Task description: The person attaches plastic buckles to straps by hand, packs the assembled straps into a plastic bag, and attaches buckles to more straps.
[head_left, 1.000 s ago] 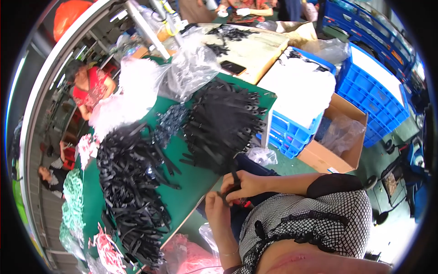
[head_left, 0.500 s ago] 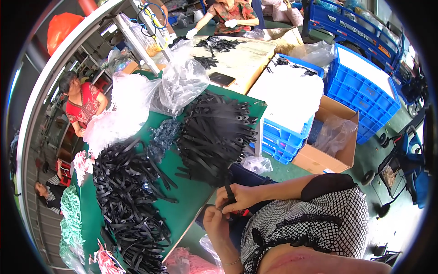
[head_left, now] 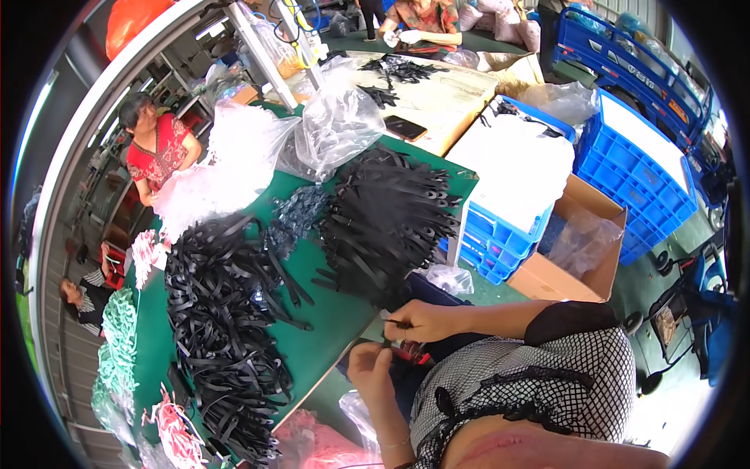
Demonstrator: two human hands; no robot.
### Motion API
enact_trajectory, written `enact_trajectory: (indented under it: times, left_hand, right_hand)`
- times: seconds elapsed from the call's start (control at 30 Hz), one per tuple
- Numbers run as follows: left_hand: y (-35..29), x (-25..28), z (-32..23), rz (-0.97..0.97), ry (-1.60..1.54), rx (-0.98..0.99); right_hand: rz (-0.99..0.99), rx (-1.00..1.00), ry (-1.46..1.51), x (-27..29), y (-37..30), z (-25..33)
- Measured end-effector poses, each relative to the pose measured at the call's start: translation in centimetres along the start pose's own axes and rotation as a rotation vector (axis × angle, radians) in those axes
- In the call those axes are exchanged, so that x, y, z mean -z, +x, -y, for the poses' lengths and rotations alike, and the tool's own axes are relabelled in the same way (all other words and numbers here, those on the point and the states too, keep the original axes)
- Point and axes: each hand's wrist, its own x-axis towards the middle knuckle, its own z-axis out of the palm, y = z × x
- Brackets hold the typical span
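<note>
My right hand point(head_left: 418, 320) is closed on a short black strap point(head_left: 399, 323), part of which sticks out past the fingertips. Just below it, my left hand point(head_left: 370, 366) pinches with thumb and fingers around a dark strap end; the fingers partly hide it. Both hands are off the table edge, in front of my body. Beyond them on the green table lies a fanned stack of black straps point(head_left: 387, 219). A larger, tangled heap of black straps point(head_left: 223, 344) spreads to its left. Something red and black point(head_left: 414, 354) shows beneath my hands.
Small dark clear-wrapped pieces point(head_left: 297, 215) lie between the heaps, with plastic bags point(head_left: 336, 129) behind. A phone point(head_left: 405, 128) rests on the pale table. Blue crates point(head_left: 633, 180) and a cardboard box point(head_left: 562, 275) stand right. A co-worker with white gloves point(head_left: 410, 37) sits across.
My hands have drawn slightly apart, and the strap that stood up from my right hand now points sideways. The view has shifted a little. The co-worker's gloved hands have come together.
</note>
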Motion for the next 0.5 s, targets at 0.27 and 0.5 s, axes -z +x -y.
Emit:
enact_trajectory:
  times: [0.27,0.5]
  left_hand:
    - [-0.1,0.2,-1.7,0.221,0.456,0.226]
    - [-0.5,1.3,-0.3,0.326,0.026,0.265]
  right_hand:
    - [0.162,-0.14,0.108,-0.3,0.4,-0.6]
    - [0.206,-0.305,0.488,-1.1,-0.6,1.1]
